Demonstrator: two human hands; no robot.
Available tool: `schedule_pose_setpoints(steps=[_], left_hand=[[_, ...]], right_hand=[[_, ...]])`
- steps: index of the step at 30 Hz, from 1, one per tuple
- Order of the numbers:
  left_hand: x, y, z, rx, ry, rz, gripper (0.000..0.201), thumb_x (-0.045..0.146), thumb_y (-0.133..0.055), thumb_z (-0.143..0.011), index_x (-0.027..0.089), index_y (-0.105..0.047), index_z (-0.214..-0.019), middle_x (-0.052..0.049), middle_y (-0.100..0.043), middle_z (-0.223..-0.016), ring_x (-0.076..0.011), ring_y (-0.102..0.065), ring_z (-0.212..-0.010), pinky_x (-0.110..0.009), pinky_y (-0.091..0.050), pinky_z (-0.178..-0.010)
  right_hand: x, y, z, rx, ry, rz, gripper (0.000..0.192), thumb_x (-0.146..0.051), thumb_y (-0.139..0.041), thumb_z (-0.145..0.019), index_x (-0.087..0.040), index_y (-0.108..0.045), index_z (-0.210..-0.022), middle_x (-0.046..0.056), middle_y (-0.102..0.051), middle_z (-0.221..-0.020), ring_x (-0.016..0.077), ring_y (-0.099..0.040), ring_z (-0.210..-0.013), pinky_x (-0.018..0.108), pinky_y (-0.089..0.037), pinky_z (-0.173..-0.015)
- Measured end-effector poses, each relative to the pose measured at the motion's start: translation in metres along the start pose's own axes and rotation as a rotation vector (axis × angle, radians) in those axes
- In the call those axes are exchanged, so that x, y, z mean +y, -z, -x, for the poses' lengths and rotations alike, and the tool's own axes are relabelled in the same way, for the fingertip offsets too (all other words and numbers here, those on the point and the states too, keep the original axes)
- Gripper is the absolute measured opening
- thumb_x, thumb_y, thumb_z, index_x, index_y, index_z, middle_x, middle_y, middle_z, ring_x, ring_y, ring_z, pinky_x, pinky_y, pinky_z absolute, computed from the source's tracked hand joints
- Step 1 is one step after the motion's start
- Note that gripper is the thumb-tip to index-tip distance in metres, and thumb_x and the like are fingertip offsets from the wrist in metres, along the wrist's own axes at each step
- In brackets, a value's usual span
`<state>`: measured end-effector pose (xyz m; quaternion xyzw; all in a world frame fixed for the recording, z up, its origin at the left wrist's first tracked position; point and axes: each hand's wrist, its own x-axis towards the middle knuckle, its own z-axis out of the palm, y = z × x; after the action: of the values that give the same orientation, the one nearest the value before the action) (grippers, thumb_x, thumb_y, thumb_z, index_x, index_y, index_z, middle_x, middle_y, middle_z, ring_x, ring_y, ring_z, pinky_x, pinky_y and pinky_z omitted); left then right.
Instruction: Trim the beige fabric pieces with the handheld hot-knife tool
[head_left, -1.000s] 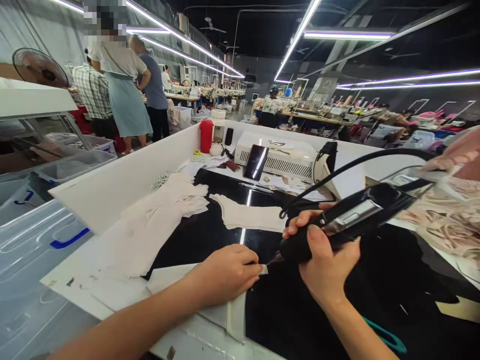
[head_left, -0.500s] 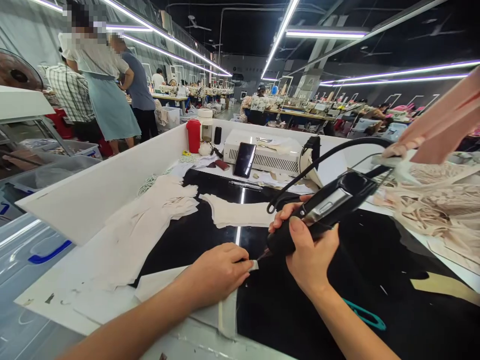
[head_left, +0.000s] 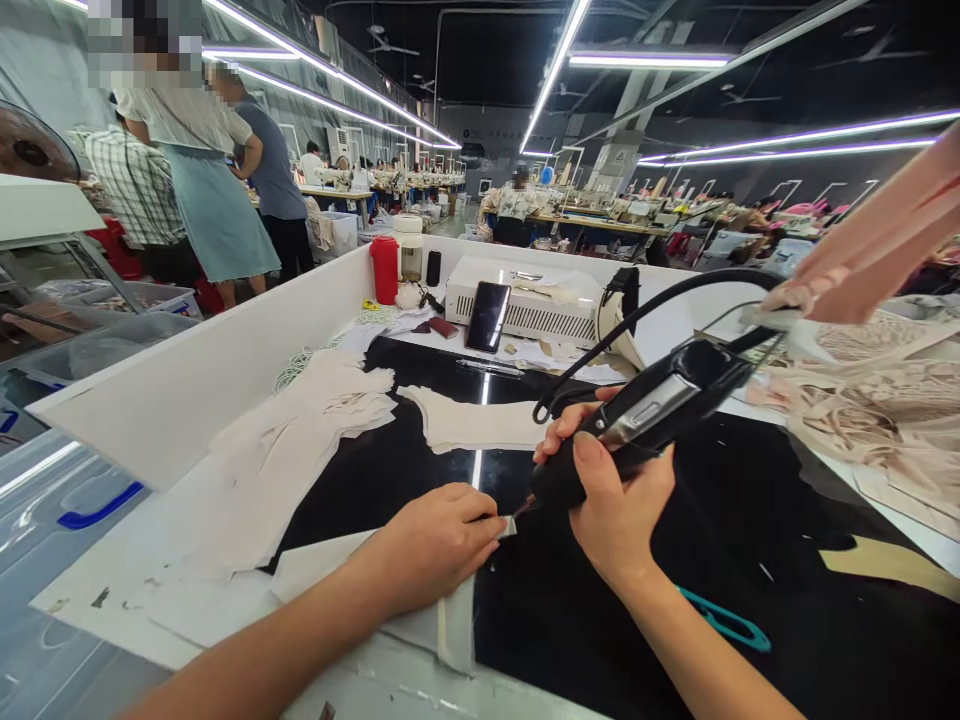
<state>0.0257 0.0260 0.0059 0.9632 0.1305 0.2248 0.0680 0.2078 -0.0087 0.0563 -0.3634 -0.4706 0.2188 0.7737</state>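
My right hand (head_left: 619,520) is wrapped around a thick black corded handheld tool (head_left: 660,400) with a silver strip along its body. The tool slants down to the left, its thin metal tip beside a small pale fabric corner (head_left: 510,526). At that corner, my left hand (head_left: 439,545) pinches the fabric between thumb and fingers. Whether the tip touches the cloth I cannot tell. Under my left forearm lies more of the white fabric (head_left: 319,562). A short stack of cream fabric pieces (head_left: 476,424) rests beyond my hands on the black work surface (head_left: 555,640).
A larger pile of pale pieces (head_left: 277,460) is at left. The tool's black cable (head_left: 592,350) loops above the table. A phone (head_left: 487,316) leans on a white vented box (head_left: 540,300). A teal loop-shaped tool (head_left: 731,625) lies near my right forearm; cream straps (head_left: 870,400) heap at right.
The tool and my right hand have shifted very slightly left, while my left hand keeps its pinch on the fabric corner. The whole view has moved a little.
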Motion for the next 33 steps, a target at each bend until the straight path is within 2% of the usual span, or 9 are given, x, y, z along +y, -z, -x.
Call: schedule_pose_setpoints(steps=[18, 33], left_hand=[[-0.001, -0.003, 0.000, -0.001, -0.010, -0.030, 0.020, 0.019, -0.053, -0.105, 0.014, -0.069, -0.117, -0.008, -0.067, -0.108, -0.0199, -0.064, -0.097, -0.034, -0.058, -0.091], [-0.002, -0.003, 0.000, 0.007, -0.016, -0.047, 0.019, 0.019, -0.052, -0.105, 0.015, -0.068, -0.115, -0.008, -0.067, -0.108, -0.0199, -0.064, -0.097, -0.033, -0.058, -0.089]], right_hand=[[-0.003, -0.002, -0.001, 0.012, -0.008, 0.021, 0.030, -0.025, -0.074, -0.090, -0.029, -0.055, -0.113, -0.006, -0.067, -0.084, 0.0122, -0.063, -0.058, 0.030, -0.055, -0.057], [-0.010, -0.001, 0.005, 0.058, -0.034, -0.019, 0.037, -0.032, -0.081, -0.084, -0.027, -0.057, -0.112, -0.005, -0.065, -0.080, 0.0143, -0.063, -0.060, 0.033, -0.058, -0.058]])
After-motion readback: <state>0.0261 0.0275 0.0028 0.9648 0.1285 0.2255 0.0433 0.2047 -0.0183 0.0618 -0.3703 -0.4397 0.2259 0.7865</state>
